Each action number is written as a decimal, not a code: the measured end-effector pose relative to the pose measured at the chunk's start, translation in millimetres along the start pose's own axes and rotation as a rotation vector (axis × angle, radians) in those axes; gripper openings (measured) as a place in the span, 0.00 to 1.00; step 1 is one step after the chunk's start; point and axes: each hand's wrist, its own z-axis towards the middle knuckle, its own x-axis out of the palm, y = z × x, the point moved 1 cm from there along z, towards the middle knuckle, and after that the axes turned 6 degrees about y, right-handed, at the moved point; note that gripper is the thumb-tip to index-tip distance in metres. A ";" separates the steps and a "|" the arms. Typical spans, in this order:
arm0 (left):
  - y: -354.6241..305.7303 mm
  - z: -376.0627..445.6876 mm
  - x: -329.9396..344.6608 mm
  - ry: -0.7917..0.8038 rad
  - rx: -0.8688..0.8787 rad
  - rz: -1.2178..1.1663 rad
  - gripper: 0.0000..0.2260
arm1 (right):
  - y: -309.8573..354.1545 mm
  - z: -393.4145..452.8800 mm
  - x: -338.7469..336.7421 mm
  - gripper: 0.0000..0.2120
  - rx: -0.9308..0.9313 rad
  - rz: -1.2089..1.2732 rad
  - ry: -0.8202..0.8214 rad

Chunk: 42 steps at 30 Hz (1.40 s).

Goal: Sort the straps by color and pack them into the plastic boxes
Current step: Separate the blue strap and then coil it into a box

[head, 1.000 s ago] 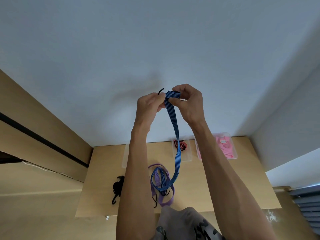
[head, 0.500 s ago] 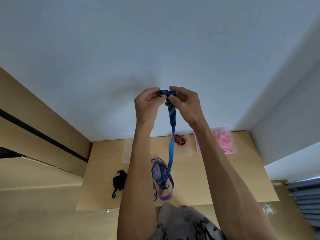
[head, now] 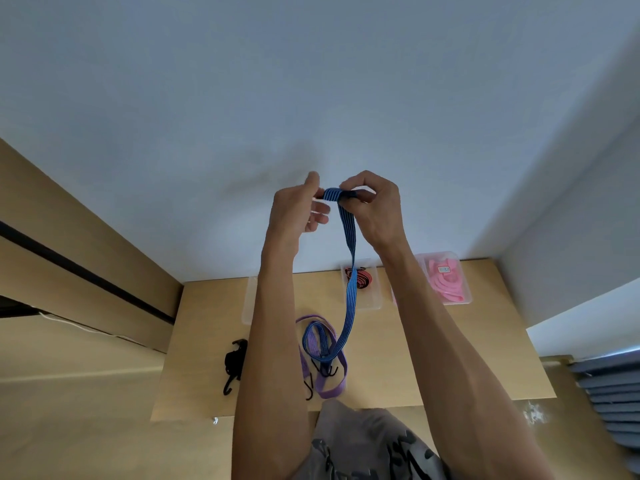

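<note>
Overhead, blue strap pinched between left hand, right hand.

Two hands are showing, the left hand and the right hand, both raised; between them they are pinching one blue strap with dark stripes, its lower end trailing down to the table; one purple strap is lying looped on the wood beneath it; one black strap is sitting bundled near the left edge; three clear plastic boxes are standing in a row at the far edge; the left box is mostly hidden behind an arm; the middle box is holding one coiled red strap; the right box is holding pink straps, their number being too blurred to count.
</note>
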 end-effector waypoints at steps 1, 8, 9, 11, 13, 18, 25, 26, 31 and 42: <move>-0.6 0.7 1.2 0.015 -0.035 -0.022 0.14 | -0.8 -0.3 1.2 0.10 -0.001 0.002 0.000; 3.6 0.5 2.8 -0.028 0.076 -0.239 0.03 | -6.8 -1.6 4.4 0.11 0.030 -0.053 0.020; 5.7 0.3 2.5 -0.035 0.101 -0.244 0.03 | -7.1 -1.1 3.6 0.12 0.046 -0.059 0.071; 9.7 -1.3 2.8 -0.055 0.157 -0.250 0.06 | -6.1 -1.0 2.4 0.13 0.080 -0.004 0.152; 12.5 -2.7 4.6 -0.072 0.224 -0.222 0.08 | -6.2 0.0 2.9 0.14 0.106 0.064 0.135; 14.1 -2.1 8.6 -0.113 0.341 -0.065 0.05 | -7.3 0.6 10.2 0.11 0.094 0.057 -0.019; 5.6 11.0 -9.2 0.020 -0.001 0.010 0.18 | -8.9 4.6 16.8 0.07 0.050 -0.036 -0.020; 4.4 11.6 -11.3 0.005 -0.010 -0.023 0.17 | -7.7 6.1 18.8 0.08 0.036 -0.050 -0.002; 15.0 5.3 -18.5 0.013 0.037 -0.158 0.04 | -6.7 -3.6 28.5 0.14 0.013 -0.016 0.007; 39.7 -3.5 -25.2 0.038 0.410 0.190 0.11 | -19.7 -12.5 33.9 0.13 0.041 -0.144 0.043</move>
